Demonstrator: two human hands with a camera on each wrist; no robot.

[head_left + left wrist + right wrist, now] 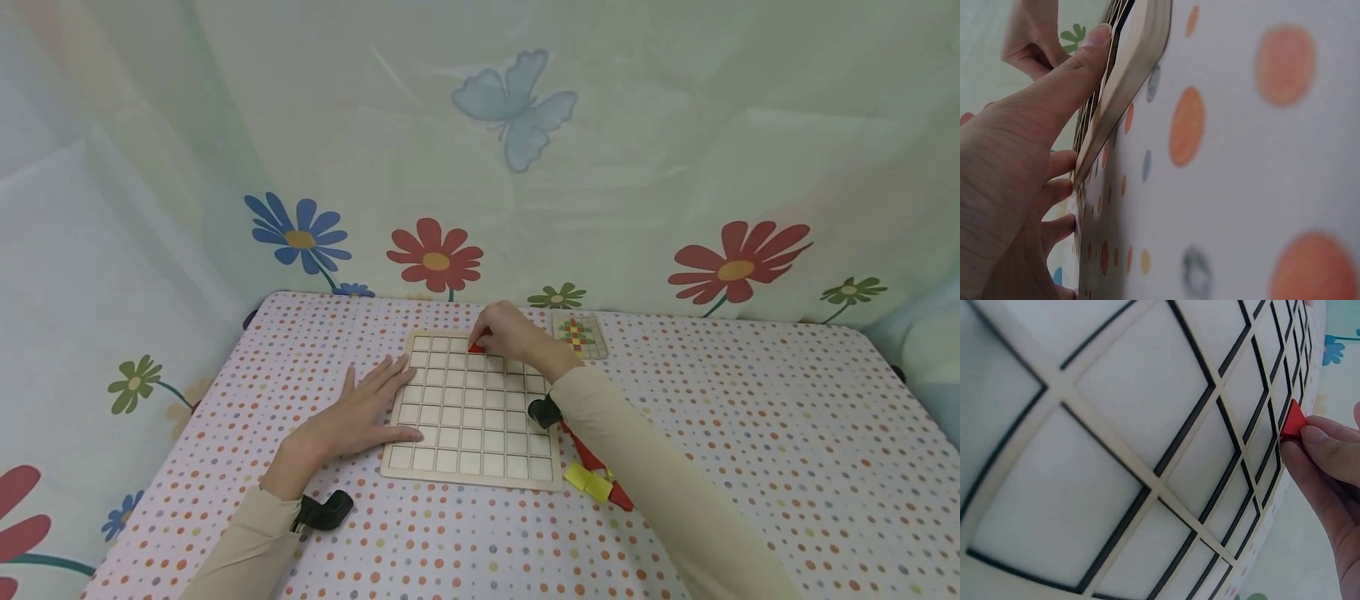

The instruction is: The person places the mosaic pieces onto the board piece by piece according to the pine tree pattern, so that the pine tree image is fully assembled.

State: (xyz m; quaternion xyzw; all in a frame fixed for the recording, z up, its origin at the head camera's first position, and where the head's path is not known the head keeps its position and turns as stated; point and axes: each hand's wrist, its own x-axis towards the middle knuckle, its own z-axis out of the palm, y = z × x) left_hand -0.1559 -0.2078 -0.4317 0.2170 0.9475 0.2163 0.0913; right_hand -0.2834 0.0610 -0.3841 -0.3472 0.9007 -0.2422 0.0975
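A square wooden grid board (471, 417) with rows of shallow square cells lies on the dotted table. My left hand (362, 414) rests at its left side, fingers spread and fairly straight; in the left wrist view the thumb (1079, 65) lies over the board's edge. At the far row, my right hand (513, 333) pinches a red triangle tile (1294, 420) between thumb and fingertips, down at a cell. In the head view only part of that tile shows beneath the fingers.
Yellow tiles (588, 481) and red tiles (621, 497) lie right of the board, partly hidden by the right forearm. Behind that arm is a small pattern card (592, 337). A flowered cloth backdrop (630, 233) hangs along the table's far edge.
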